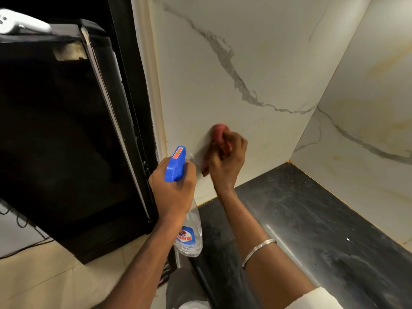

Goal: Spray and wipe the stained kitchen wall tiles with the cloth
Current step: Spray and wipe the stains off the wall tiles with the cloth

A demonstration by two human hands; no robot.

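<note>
Here the right hand (225, 157) clutches the red cloth (219, 132) against the tiles (256, 63) low near the counter (312, 219) to scrub, while the left hand (172, 186) grips the bottle (189, 230) with its nozzle toward the wall, seemingly ready for another spray.

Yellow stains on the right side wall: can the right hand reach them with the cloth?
Probably yes. The right hand grips the cloth on the back wall, and nothing stands on the dark counter between it and the stains.
</note>
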